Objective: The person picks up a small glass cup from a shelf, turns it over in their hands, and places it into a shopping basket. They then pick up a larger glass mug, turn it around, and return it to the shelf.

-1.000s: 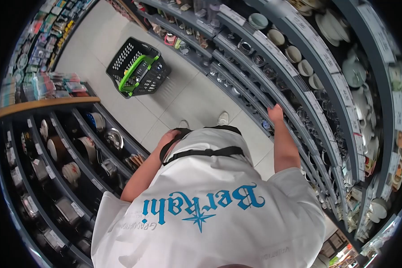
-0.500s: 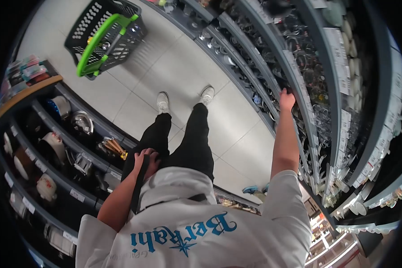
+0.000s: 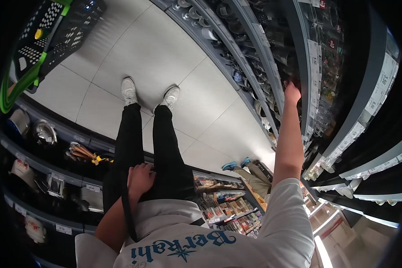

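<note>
My right hand [image 3: 292, 92] reaches into a dark shelf on the right, beside rows of glassware. Its fingertips are lost in shadow, so whether they hold anything cannot be made out. My left hand [image 3: 141, 177] lies against my black trousers [image 3: 169, 147] near the hip, fingers lying together over the dark fabric. A black strap [image 3: 126, 210] runs down beside that hand. Clear packaged glass items [image 3: 328, 89] sit on the neighbouring shelf, behind a strip of price labels [image 3: 315, 67].
A dark shopping basket with green handles [image 3: 35, 73] stands on the tiled floor [image 3: 98, 85] at upper left. Cookware shelves [image 3: 58, 178] line the left side. Another person's legs [image 3: 257, 174] show ahead of a display rack [image 3: 232, 205] at lower middle.
The view has turned and shifted, so the basket now sits farther left and the other person's legs show more. My right hand is still at the shelves, deeper in shadow; my left stays by my hip.
</note>
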A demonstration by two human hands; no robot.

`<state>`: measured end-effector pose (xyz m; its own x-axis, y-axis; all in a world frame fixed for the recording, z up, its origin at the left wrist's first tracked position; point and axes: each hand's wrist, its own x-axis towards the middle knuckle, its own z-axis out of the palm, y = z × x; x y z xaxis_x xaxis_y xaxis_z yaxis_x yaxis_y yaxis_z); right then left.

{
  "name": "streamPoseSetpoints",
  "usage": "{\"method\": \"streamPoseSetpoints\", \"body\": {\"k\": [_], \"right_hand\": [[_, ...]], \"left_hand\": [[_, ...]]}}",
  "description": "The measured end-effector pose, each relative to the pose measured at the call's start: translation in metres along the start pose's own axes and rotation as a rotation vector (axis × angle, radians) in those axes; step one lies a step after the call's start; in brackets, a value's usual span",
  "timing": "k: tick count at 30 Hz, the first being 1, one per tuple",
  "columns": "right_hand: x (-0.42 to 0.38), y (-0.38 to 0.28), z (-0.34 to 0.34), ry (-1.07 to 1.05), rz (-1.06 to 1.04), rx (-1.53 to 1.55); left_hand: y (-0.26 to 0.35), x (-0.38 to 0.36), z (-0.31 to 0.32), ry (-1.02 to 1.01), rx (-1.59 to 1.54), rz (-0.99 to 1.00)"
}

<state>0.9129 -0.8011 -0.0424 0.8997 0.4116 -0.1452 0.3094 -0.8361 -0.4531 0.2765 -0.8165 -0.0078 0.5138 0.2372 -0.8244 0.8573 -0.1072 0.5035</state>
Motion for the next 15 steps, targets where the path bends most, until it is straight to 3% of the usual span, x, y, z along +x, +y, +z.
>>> {"method": "streamPoseSetpoints", "body": {"k": [3, 6, 7, 11, 13, 15], "right_hand": [[0.003, 0.002, -0.011, -0.036, 0.01, -0.069], [0.016, 0.033, -0.008, 0.252, -0.485, -0.398], [0.018, 0.038, -0.009, 0.255, -0.494, -0.402], [0.025, 0.034, -0.011, 0.236, -0.408, -0.259], [0.005, 0.003, -0.011, 0.057, -0.078, -0.028], [-0.005, -0.012, -0.007, 0.078, -0.094, -0.016]], "left_hand": [[0.002, 0.001, 0.003, -0.024, -0.057, -0.009], [0.004, 0.002, 0.007, -0.025, -0.106, -0.026], [0.005, 0.002, 0.009, -0.037, -0.121, -0.041], [0.012, 0.003, 0.021, 0.017, -0.157, -0.007], [0.012, 0.004, 0.028, 0.027, -0.21, 0.011], [0.016, 0.005, 0.029, 0.046, -0.21, 0.024]]}}
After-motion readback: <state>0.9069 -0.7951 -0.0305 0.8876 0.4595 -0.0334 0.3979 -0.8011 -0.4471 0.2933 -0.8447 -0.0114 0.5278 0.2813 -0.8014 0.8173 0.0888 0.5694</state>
